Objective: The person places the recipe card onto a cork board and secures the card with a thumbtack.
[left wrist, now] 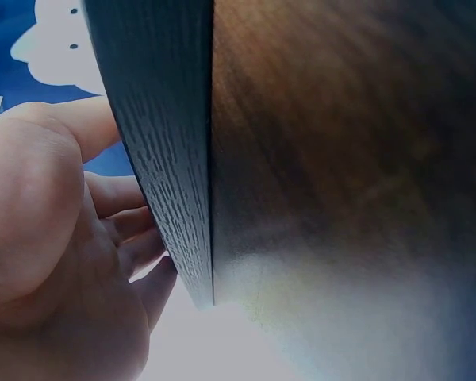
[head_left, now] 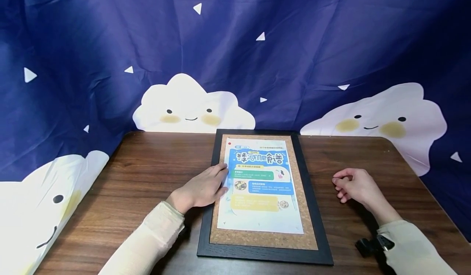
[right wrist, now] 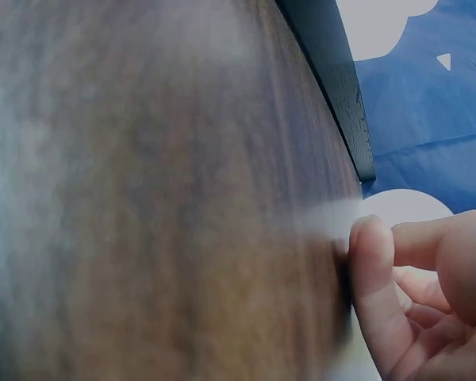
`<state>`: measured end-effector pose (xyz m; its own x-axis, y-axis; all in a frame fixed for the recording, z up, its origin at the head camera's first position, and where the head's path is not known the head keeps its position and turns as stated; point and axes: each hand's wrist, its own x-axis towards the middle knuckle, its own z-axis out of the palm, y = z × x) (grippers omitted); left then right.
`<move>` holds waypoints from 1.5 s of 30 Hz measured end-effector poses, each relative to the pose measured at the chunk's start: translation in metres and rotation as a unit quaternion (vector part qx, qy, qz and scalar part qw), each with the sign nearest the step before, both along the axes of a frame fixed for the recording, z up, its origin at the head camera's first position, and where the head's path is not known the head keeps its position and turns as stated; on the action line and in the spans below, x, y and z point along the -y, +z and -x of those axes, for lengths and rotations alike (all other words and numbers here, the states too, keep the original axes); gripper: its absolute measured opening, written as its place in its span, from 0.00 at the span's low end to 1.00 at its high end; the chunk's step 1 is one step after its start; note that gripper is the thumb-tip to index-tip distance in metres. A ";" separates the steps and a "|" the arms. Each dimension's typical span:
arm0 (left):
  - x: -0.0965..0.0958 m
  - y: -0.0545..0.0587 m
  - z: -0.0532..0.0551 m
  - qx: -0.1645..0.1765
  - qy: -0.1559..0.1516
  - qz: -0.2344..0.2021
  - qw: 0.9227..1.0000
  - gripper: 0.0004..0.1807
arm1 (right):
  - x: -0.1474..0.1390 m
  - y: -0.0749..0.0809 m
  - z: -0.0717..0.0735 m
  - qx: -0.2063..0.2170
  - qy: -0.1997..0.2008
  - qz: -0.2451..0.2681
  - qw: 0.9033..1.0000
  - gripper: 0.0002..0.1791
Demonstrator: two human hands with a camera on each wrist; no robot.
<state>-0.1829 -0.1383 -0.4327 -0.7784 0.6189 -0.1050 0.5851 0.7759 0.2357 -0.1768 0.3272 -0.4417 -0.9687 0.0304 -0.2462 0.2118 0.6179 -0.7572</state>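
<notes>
A cork board (head_left: 265,240) with a black frame (head_left: 265,255) lies flat on the table. On it is a printed paper poster (head_left: 257,219) in blue, green and yellow, with a small red pushpin (head_left: 229,143) in its upper left corner. My left hand (head_left: 202,185) rests across the frame's left side, its fingers lightly bent and fingertips at the poster's left edge. In the left wrist view, its fingers lie over the black frame edge (left wrist: 155,119). To the right of the board, my right hand (head_left: 355,187) has thumb and index finger brought together; I cannot tell whether they pinch something small.
The brown wooden table (head_left: 147,156) extends on both sides of the board. Behind it hangs a blue cloth (head_left: 294,54) printed with white clouds and triangles. A black strap device (head_left: 373,244) sits at the right wrist.
</notes>
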 end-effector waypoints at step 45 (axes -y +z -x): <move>0.000 -0.001 0.001 0.005 0.004 -0.002 1.000 0.36 | 0.036 0.006 0.016 -0.087 0.063 0.127 0.986 0.18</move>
